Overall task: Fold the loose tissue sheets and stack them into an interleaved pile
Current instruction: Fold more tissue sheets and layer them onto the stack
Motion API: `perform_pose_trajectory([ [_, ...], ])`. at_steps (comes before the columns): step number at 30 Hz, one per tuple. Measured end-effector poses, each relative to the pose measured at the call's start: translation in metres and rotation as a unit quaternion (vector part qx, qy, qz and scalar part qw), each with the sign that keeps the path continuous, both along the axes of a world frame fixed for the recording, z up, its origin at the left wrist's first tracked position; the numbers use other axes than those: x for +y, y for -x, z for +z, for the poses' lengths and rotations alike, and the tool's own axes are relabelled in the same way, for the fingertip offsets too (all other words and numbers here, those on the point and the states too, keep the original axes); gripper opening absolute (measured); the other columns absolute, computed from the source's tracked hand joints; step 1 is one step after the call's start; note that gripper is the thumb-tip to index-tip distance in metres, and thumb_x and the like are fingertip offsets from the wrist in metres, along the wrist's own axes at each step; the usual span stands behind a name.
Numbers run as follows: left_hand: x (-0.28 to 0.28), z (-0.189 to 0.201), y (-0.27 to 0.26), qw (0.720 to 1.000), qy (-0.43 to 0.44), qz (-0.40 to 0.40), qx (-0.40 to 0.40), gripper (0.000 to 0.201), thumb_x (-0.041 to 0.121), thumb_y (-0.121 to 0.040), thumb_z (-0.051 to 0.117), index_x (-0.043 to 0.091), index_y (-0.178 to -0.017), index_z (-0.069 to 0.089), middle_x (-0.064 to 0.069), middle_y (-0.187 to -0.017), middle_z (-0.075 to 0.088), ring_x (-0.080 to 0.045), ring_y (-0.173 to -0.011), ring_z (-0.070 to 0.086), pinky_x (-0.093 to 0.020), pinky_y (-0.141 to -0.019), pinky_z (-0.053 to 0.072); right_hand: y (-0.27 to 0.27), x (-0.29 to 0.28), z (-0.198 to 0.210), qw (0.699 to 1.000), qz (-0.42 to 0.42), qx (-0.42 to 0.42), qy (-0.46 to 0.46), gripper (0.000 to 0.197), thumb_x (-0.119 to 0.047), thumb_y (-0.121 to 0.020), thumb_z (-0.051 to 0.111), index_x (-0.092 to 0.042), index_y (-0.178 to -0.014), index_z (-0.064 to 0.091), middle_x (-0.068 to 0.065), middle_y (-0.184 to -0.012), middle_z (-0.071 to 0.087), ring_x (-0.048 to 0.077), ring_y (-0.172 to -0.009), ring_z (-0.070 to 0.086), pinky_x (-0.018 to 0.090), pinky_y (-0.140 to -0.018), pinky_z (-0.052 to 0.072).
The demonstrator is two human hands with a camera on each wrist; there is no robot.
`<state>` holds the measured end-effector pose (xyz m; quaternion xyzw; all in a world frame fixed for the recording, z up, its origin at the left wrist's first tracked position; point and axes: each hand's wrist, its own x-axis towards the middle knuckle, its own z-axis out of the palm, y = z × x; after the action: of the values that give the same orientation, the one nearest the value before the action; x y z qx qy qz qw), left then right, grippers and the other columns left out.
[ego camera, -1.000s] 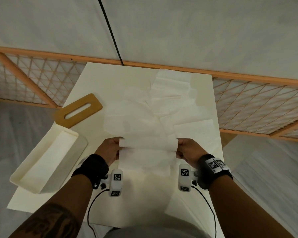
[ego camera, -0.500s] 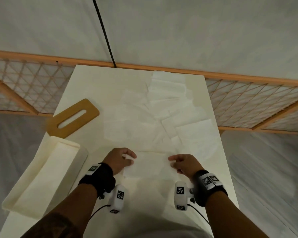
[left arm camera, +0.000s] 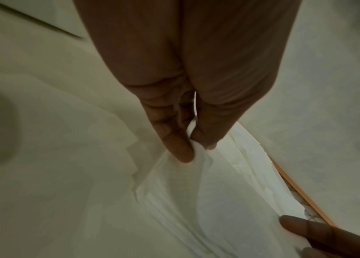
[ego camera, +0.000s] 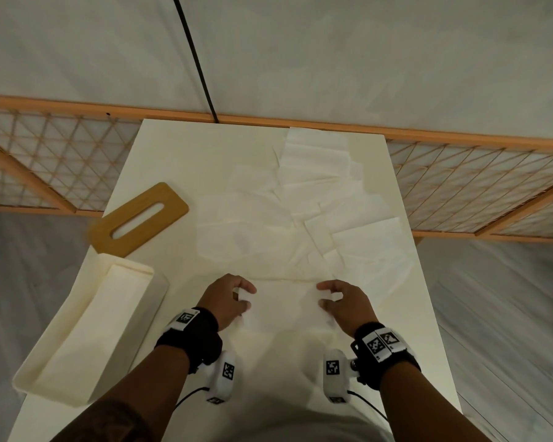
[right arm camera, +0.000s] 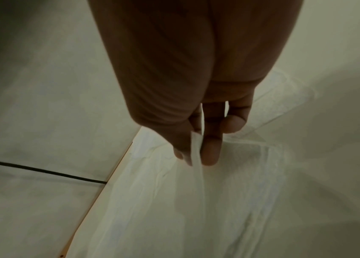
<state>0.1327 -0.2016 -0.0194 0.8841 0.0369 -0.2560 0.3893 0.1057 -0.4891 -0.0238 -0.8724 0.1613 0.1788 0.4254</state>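
A white tissue sheet [ego camera: 284,309] lies on the near middle of the cream table [ego camera: 179,148]. My left hand [ego camera: 249,296] pinches its left edge between thumb and forefinger. My right hand [ego camera: 322,294] pinches the right edge the same way. In the left wrist view the left hand [left arm camera: 196,148] nips a raised ridge of the tissue sheet [left arm camera: 218,200]. In the right wrist view the right hand [right arm camera: 196,157] grips a thin standing fold of the tissue sheet [right arm camera: 196,209]. Several loose tissue sheets [ego camera: 304,199] lie overlapped across the far half of the table.
A wooden lid with a slot [ego camera: 138,218] lies at the left of the table. An empty white tray [ego camera: 87,330] sits tilted over the left edge near me. A wooden lattice screen [ego camera: 479,186] runs behind the table. A black cable [ego camera: 195,59] crosses the floor beyond.
A second ago both hands held the sheet up off the table. It has come down flat, and the hands now pinch its side edges slightly nearer to me.
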Motion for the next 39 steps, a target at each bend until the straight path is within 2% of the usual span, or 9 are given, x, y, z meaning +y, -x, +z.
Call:
perform_pose_trajectory([
  [5, -0.006, -0.003, 0.001, 1.0, -0.014, -0.018, -0.013, 0.029, 0.01, -0.084, 0.075, 0.032, -0.1, 0.066, 0.005, -0.092, 0.053, -0.008, -0.075, 0.053, -0.007, -0.063, 0.038, 0.005, 0.002, -0.008, 1.0, -0.013, 0.008, 0.018, 0.03, -0.017, -0.085, 0.076, -0.031, -0.11, 0.07, -0.006, -0.107, 0.06, 0.011, -0.089, 0.061, 0.024, -0.078, 0.053],
  [8, -0.007, -0.006, 0.002, 0.998, -0.032, -0.036, -0.031, 0.03, 0.009, -0.084, 0.074, 0.033, -0.1, 0.065, 0.006, -0.098, 0.053, -0.008, -0.074, 0.053, -0.011, -0.067, 0.039, 0.007, 0.004, -0.01, 0.999, -0.015, 0.004, 0.028, 0.03, -0.018, -0.084, 0.077, -0.03, -0.111, 0.068, -0.006, -0.105, 0.059, 0.007, -0.087, 0.057, 0.016, -0.072, 0.044],
  [13, -0.012, -0.01, 0.001, 0.995, -0.068, -0.066, -0.034, 0.029, 0.01, -0.082, 0.072, 0.026, -0.106, 0.066, 0.003, -0.117, 0.041, -0.014, -0.088, 0.052, -0.017, -0.085, 0.039, -0.006, -0.002, -0.003, 0.997, -0.003, -0.002, 0.076, 0.019, -0.028, -0.085, 0.077, -0.024, -0.103, 0.071, -0.004, -0.1, 0.061, 0.013, -0.093, 0.059, 0.019, -0.077, 0.037],
  [17, -0.016, -0.007, -0.003, 0.992, -0.102, -0.072, -0.03, 0.03, 0.011, -0.08, 0.074, 0.03, -0.101, 0.064, 0.007, -0.119, 0.032, -0.016, -0.09, 0.06, -0.021, -0.081, 0.045, -0.041, -0.016, 0.007, 0.992, -0.034, -0.038, 0.118, 0.017, -0.023, -0.09, 0.072, -0.017, -0.106, 0.071, 0.004, -0.109, 0.063, 0.018, -0.102, 0.062, 0.016, -0.078, 0.035],
  [22, -0.019, -0.004, -0.008, 0.99, -0.116, -0.084, -0.01, 0.029, 0.015, -0.08, 0.074, 0.029, -0.1, 0.059, 0.007, -0.122, 0.03, -0.017, -0.089, 0.059, -0.022, -0.079, 0.043, -0.093, -0.021, 0.013, 0.985, -0.067, -0.046, 0.155, 0.041, -0.023, -0.087, 0.076, -0.016, -0.124, 0.06, 0.009, -0.135, 0.049, 0.027, -0.123, 0.053, 0.031, -0.092, 0.046],
  [26, -0.017, -0.005, -0.009, 0.99, -0.113, -0.085, -0.004, 0.03, 0.02, -0.079, 0.076, 0.031, -0.1, 0.057, 0.007, -0.121, 0.031, -0.018, -0.093, 0.058, -0.024, -0.082, 0.044, -0.116, -0.021, 0.01, 0.985, -0.035, 0.011, 0.171, 0.069, -0.019, -0.083, 0.079, -0.013, -0.142, 0.043, 0.009, -0.145, 0.04, 0.033, -0.132, 0.046, 0.043, -0.105, 0.044],
  [28, -0.016, -0.007, -0.011, 0.99, -0.111, -0.083, -0.001, 0.029, 0.022, -0.08, 0.076, 0.03, -0.102, 0.058, 0.007, -0.121, 0.032, -0.015, -0.089, 0.055, -0.024, -0.081, 0.043, -0.119, -0.023, 0.004, 0.982, -0.026, 0.018, 0.188, 0.058, -0.015, -0.085, 0.075, -0.013, -0.137, 0.047, 0.01, -0.139, 0.046, 0.032, -0.128, 0.05, 0.04, -0.101, 0.045],
  [34, -0.016, -0.011, -0.019, 0.992, -0.106, -0.062, -0.022, 0.02, 0.03, -0.085, 0.072, 0.027, -0.101, 0.06, 0.006, -0.119, 0.039, -0.016, -0.094, 0.058, -0.031, -0.09, 0.048, -0.118, -0.034, -0.003, 0.982, -0.087, -0.015, 0.165, 0.008, -0.007, -0.088, 0.063, -0.013, -0.093, 0.065, 0.003, -0.1, 0.064, 0.023, -0.091, 0.062, 0.025, -0.073, 0.04],
  [39, -0.035, -0.001, -0.033, 0.991, -0.085, -0.032, -0.097, 0.01, 0.03, -0.087, 0.07, 0.026, -0.094, 0.065, 0.005, -0.116, 0.044, -0.018, -0.102, 0.056, -0.036, -0.093, 0.049, -0.113, -0.034, 0.011, 0.981, -0.095, -0.067, 0.157, 0.003, -0.015, -0.091, 0.064, -0.014, -0.088, 0.066, 0.009, -0.116, 0.064, 0.023, -0.093, 0.06, 0.024, -0.075, 0.039],
])
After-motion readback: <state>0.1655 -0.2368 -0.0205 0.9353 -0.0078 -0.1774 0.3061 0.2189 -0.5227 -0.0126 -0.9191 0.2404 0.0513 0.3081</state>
